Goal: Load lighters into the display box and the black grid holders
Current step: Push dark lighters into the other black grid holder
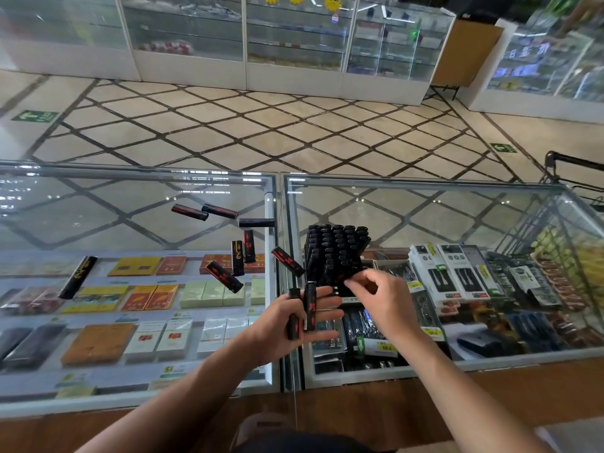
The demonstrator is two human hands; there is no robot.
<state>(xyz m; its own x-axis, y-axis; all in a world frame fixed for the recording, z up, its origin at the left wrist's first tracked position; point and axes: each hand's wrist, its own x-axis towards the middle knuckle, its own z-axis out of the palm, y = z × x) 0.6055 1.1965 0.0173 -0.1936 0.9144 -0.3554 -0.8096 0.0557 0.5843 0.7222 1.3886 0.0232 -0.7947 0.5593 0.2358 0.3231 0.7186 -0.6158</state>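
Lighters (310, 307) upright against left hand's (281, 326) straight fingers (323, 300), thumb-pinned; right hand (382, 299) pinching one in grid holder (336, 253).

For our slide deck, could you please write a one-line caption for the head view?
Left hand holds two lighters while right hand reaches the packed black grid holder on the glass counter.

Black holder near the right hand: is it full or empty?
Mostly full: upright lighters pack the holder; the right hand hides its nearest slots.
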